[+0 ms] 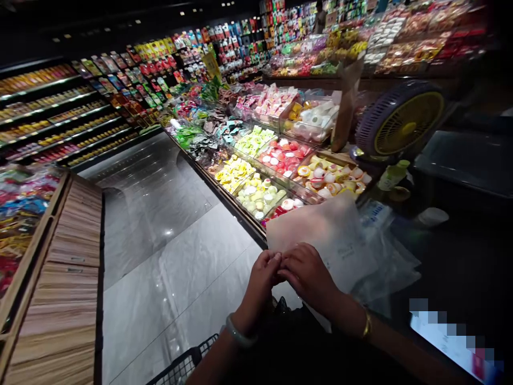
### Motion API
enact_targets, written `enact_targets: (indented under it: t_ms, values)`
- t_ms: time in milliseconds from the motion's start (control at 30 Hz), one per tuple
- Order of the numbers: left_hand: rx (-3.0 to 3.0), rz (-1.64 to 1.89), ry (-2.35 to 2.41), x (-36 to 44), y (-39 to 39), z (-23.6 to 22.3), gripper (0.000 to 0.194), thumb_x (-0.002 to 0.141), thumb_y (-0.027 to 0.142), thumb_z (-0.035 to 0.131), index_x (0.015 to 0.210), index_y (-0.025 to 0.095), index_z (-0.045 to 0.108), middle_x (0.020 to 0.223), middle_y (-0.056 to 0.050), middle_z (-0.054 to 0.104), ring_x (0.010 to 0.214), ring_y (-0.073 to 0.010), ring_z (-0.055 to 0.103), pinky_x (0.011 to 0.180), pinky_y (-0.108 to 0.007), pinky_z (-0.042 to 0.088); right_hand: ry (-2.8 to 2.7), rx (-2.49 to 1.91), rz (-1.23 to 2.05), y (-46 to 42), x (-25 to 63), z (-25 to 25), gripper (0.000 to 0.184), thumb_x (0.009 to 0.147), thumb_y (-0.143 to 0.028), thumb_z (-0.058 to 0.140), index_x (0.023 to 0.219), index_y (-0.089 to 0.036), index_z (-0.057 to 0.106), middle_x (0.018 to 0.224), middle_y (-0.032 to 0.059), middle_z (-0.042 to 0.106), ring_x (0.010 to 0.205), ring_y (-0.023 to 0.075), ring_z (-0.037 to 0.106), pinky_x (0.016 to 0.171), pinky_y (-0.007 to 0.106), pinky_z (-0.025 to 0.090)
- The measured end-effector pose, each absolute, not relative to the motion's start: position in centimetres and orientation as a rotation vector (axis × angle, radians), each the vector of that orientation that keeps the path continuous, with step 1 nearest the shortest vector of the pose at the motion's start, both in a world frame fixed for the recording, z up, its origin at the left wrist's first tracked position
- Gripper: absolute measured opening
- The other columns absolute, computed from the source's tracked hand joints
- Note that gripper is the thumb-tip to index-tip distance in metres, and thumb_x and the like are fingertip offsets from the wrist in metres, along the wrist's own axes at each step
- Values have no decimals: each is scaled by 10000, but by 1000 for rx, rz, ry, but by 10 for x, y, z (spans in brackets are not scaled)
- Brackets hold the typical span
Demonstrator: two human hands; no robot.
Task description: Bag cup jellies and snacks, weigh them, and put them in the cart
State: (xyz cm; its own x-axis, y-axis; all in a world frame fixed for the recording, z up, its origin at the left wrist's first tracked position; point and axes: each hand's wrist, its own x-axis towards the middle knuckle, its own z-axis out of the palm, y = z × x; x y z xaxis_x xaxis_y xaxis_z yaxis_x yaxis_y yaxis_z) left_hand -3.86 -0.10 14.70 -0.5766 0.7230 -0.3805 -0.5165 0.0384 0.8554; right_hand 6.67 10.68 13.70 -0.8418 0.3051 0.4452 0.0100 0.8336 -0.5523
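Note:
My left hand (261, 278) and my right hand (308, 274) meet at the lower middle, fingertips pinched together. What lies between the fingers, if anything, is hidden or too small to name. Just beyond them a whitish translucent sheet (320, 230), perhaps a plastic bag, spreads over the corner of the display. More clear plastic bags (390, 267) with faint print lie right of it. A pale bracelet circles my left wrist, and a gold one my right.
Ahead, a display counter (240, 219) holds bins of colourful wrapped sweets. A purple and yellow fan (401, 120) stands at right, near a green bottle (393, 175). A black wire basket (188, 363) sits below. Left are a wooden stand (60, 278), floor (172, 251) and stocked shelves (60, 115).

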Motion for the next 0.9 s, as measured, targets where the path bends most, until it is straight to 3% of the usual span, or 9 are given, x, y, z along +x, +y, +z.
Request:
enact_targets:
  t_ms: [167,267,400,633,800,900]
  values:
    - [45,1835,1372,-91,-38,140,396,732,486,822,861,147,664,787,-27,688,654,-119,616,590,-224,475,-2441,-183,867,79,9,130,117,990,-238,542,1036,-229,650,1033,68,698,999,235,613,958,434,453]
    - [11,1895,1349,-117,-56,138,386,703,434,866,789,148,620,724,-31,686,614,-121,611,562,-219,455,-2434,-202,862,64,-24,128,206,916,-298,668,1078,-201,586,1040,96,665,1001,271,607,903,438,486]
    - [-35,1980,1267,-144,-82,133,382,693,336,889,694,153,554,594,36,594,492,-54,493,489,-168,358,-2527,-201,908,44,-63,128,353,801,-328,792,1036,-205,558,1049,101,648,1002,289,603,870,429,514]
    - [-154,1980,1184,-179,-132,119,295,689,276,895,757,137,644,773,-46,720,711,-130,662,647,-215,489,-2716,-37,1136,10,-116,123,202,832,-114,595,1010,-201,634,983,61,705,887,214,657,809,336,532]
    - [-247,2042,1362,-201,-152,116,375,643,353,916,872,134,716,894,-99,774,793,-193,715,737,-292,558,-2562,-68,1182,3,-142,117,292,855,-134,513,1092,-190,674,1051,92,741,993,242,685,888,375,526]
    - [-237,2113,1520,-218,-167,113,345,675,398,881,813,144,693,882,-88,771,756,-187,702,728,-298,554,-2425,-236,1389,17,-152,120,230,882,-171,482,985,-198,685,981,74,738,944,228,680,868,369,513]
